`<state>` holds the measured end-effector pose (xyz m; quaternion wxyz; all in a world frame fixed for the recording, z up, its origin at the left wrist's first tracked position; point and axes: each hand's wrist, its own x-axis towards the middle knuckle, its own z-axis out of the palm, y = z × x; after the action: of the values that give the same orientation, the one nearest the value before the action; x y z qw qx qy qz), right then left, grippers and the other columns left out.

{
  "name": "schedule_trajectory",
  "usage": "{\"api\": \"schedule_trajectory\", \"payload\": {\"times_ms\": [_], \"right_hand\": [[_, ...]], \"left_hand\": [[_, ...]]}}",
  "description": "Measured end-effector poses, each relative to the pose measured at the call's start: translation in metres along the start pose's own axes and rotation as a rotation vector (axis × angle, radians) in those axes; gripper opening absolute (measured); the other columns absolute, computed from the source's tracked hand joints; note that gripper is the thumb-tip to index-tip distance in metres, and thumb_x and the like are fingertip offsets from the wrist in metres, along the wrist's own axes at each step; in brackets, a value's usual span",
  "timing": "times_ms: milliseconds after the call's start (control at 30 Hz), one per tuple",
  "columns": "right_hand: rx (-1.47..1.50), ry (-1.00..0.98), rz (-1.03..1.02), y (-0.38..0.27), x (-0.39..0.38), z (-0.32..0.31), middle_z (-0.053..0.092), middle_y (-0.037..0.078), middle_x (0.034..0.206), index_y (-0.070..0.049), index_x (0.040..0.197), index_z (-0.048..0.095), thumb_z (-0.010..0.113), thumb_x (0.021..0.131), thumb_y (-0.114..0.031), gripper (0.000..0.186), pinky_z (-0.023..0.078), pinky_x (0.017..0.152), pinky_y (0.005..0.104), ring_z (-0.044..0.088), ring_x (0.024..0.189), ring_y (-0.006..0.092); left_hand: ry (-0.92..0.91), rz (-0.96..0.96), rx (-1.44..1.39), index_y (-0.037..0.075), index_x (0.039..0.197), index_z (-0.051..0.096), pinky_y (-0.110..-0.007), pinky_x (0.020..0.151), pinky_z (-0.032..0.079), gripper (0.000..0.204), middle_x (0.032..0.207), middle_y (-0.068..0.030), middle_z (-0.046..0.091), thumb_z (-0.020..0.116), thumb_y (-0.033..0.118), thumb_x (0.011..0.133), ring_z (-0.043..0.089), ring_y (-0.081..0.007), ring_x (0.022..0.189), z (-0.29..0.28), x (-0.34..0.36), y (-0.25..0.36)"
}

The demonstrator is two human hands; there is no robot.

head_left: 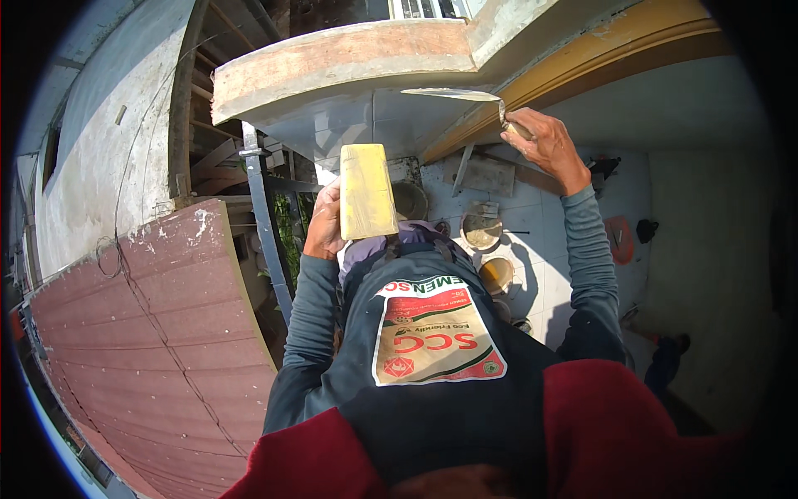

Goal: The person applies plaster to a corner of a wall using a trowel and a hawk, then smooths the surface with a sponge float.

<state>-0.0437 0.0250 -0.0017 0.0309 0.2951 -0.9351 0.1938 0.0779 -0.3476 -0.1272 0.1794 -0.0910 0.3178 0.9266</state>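
Observation:
My left hand (324, 223) is closed behind a yellow plastering float (368, 191), a flat rectangular board with grey smears on its face. Its handle and most of my fingers are hidden behind the board. My right hand (549, 148) grips the handle of a trowel (455, 95). The thin blade points left, along the lower edge of a ledge (349, 58) with a rough, reddish-brown top and a grey rim. Whether the blade touches the ledge, I cannot tell. Grey glossy tiles (332, 125) face me below the rim.
Buckets (482, 231) and a yellowish basin (497, 274) stand on the white-tiled floor (532, 291) below. A dark metal post (264, 216) rises at the left, beside a maroon corrugated sheet (158, 324). A yellow-brown beam (573, 71) runs along the upper right.

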Motion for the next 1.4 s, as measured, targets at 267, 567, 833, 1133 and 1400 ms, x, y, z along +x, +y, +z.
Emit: {"api": "schedule_trajectory", "payload": {"times_ms": [267, 567, 833, 1133, 1400], "right_hand": [[-0.187, -0.153, -0.031, -0.003, 0.031, -0.032, 0.068, 0.017, 0.102, 0.001, 0.105, 0.065, 0.069, 0.085, -0.024, 0.032, 0.053, 0.077, 0.0391, 0.065, 0.087, 0.0362], [0.036, -0.099, 0.035, -0.009, 0.041, -0.048, 0.067, 0.017, 0.100, -0.001, 0.107, 0.065, 0.069, 0.085, -0.024, 0.032, 0.051, 0.078, 0.0408, 0.064, 0.088, 0.0359], [-0.225, -0.173, 0.004, -0.010, 0.041, -0.047, 0.067, 0.018, 0.099, 0.001, 0.105, 0.064, 0.070, 0.084, -0.020, 0.030, 0.051, 0.076, 0.0389, 0.064, 0.086, 0.0360], [-0.264, -0.169, -0.010, -0.014, 0.032, -0.063, 0.067, 0.016, 0.100, 0.000, 0.105, 0.064, 0.068, 0.085, -0.020, 0.029, 0.051, 0.075, 0.0405, 0.064, 0.087, 0.0365], [-0.217, -0.122, -0.019, -0.025, 0.040, -0.073, 0.067, 0.017, 0.099, -0.001, 0.105, 0.064, 0.069, 0.084, -0.020, 0.028, 0.051, 0.075, 0.0410, 0.063, 0.087, 0.0372]], "left_hand": [[0.000, 0.024, -0.085, -0.005, 0.130, 0.050, -0.033, 0.083, 0.058, 0.039, 0.116, -0.0143, 0.065, 0.051, -0.001, 0.091, 0.069, -0.0188, 0.095, -0.005, -0.007, 0.000], [0.013, 0.030, -0.118, -0.004, 0.133, 0.048, -0.034, 0.084, 0.058, 0.042, 0.119, -0.0153, 0.064, 0.050, -0.004, 0.091, 0.069, -0.0200, 0.096, -0.018, -0.010, 0.005], [0.035, 0.020, -0.073, -0.005, 0.130, 0.050, -0.032, 0.084, 0.057, 0.040, 0.116, -0.0143, 0.066, 0.049, -0.004, 0.090, 0.069, -0.0192, 0.095, -0.021, -0.004, 0.011], [0.000, 0.001, -0.103, -0.006, 0.131, 0.049, -0.034, 0.084, 0.058, 0.041, 0.117, -0.0155, 0.065, 0.043, -0.006, 0.090, 0.069, -0.0199, 0.096, -0.025, 0.004, 0.008], [-0.100, -0.025, -0.213, -0.006, 0.133, 0.047, -0.037, 0.086, 0.058, 0.044, 0.119, -0.0171, 0.064, 0.043, -0.009, 0.089, 0.069, -0.0227, 0.099, -0.023, 0.004, 0.005]]}}
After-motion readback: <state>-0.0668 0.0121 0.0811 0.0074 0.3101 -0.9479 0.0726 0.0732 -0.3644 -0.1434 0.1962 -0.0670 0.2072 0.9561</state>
